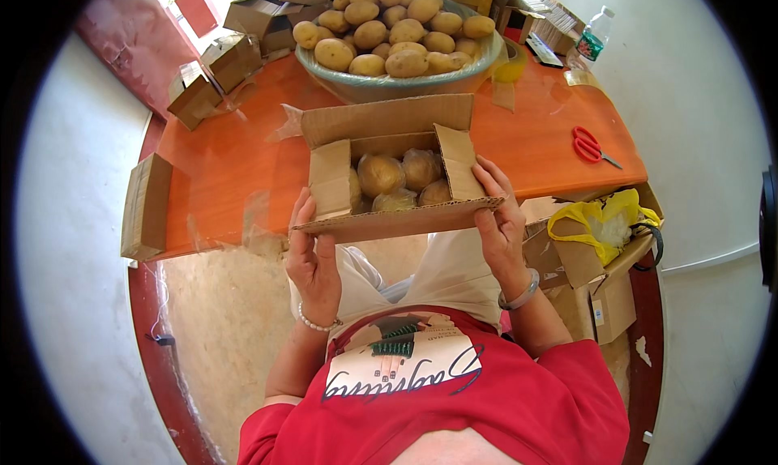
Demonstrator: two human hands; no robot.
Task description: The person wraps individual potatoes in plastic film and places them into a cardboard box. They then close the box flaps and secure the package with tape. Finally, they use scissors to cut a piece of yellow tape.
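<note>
An open cardboard box (398,221) stands at the table's near edge, its flaps spread. Inside lie several potatoes (381,174) wrapped in clear plastic film. My left hand (313,270) holds the box by its left near corner, thumb against the near flap. At the right near corner, my right hand (501,228) grips the box, its fingers along the right side flap and its thumb below the near flap's edge. Behind the box, a large basin (389,87) lined with clear film is heaped with loose potatoes (407,63).
Red-handled scissors (587,146) lie on the orange table (547,161) at the right. A yellow tape roll (510,64) and a plastic bottle (592,39) are behind. Cardboard boxes (146,207) stand at the left; a yellow bag (602,225) sits in a carton at the right.
</note>
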